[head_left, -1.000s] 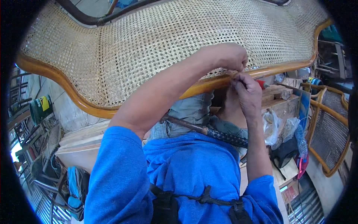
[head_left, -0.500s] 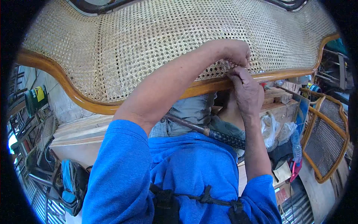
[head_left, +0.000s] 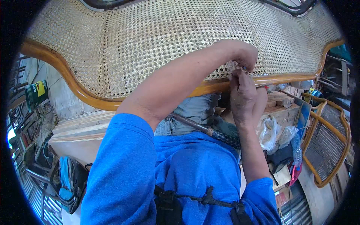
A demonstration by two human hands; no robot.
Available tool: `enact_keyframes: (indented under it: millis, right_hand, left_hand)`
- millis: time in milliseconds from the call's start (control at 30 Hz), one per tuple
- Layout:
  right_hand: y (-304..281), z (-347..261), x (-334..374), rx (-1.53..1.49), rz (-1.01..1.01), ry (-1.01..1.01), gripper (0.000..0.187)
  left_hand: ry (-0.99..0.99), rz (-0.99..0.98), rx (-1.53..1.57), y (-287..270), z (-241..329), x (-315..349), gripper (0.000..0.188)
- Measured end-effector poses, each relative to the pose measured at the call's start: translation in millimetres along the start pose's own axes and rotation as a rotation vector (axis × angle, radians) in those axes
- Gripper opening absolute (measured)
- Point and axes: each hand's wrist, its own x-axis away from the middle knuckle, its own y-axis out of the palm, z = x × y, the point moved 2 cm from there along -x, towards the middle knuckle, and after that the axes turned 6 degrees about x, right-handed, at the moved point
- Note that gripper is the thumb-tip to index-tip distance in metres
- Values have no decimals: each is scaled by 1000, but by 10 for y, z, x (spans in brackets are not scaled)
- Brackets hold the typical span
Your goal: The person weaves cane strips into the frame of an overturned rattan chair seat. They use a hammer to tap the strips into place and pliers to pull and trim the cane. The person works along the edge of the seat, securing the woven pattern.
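Note:
A woven cane panel point(head_left: 168, 41) of open mesh spreads across the upper view, edged in front by a curved, varnished wooden frame point(head_left: 210, 87). My left hand point(head_left: 245, 56) is bent over the cane just beyond the front rail, its fingers curled down and closed. From below, my right hand point(head_left: 243, 92) comes up over the rail, thumb and fingertips pinched close to the left fingers. Both sets of fingertips meet at the cane's edge. What lies between them is too small and too covered to make out.
A rod with a dark textured grip point(head_left: 202, 129) lies across my lap. Stacked boards point(head_left: 80, 129) and a backpack point(head_left: 71, 183) are at left. At right are wood blocks point(head_left: 277, 99), plastic bags point(head_left: 269, 131), a bottle point(head_left: 297, 150) and a cane-backed wooden frame point(head_left: 326, 142).
My left hand has shifted slightly right and down. My right hand has turned, its fingertips still pinched beside the left ones. The whole view has shifted a little.

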Motion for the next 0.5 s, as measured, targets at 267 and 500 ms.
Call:
enact_keyframes:
  millis: [267,500]
  right_hand:
    - [-133,-120,-38,55,-63,-14,14]
    - [-233,-171,-97,115,-41,-163,15]
  left_hand:
    - [25,-74,-69,36,296,46,23]
    - [-151,-382,-25,112,345,-102,22]
